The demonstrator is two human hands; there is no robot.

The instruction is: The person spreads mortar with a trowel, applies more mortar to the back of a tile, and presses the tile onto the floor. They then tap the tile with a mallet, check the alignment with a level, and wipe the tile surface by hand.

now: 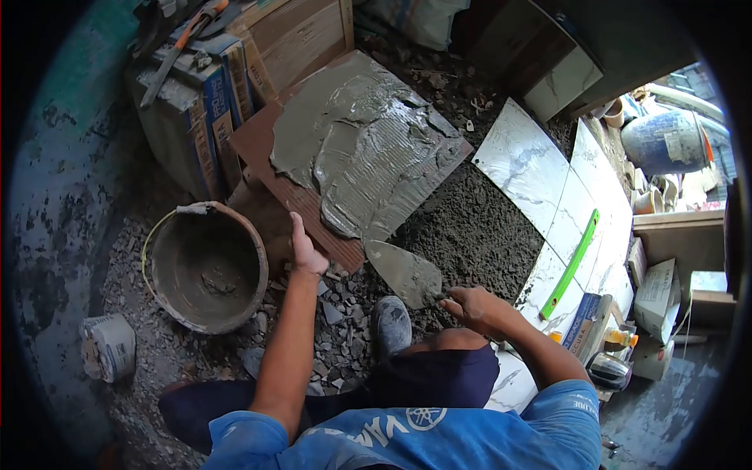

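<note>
A reddish-brown ribbed tile back is tilted up in front of me, most of it under wet grey mortar. My left hand grips the tile's near left edge, with some of its fingers hidden behind it. A pointed trowel is in my right hand, closed around the handle. The blade, smeared with mortar, has its tip at the tile's near corner. Just right of the tile lies a bed of dark, crumbly mortar.
White marbled tiles are laid on the right, with a green level on them. A mortar bucket stands on rubble at left. Tile boxes are stacked behind it, with an orange-handled tool on top. My shoe is near the trowel.
</note>
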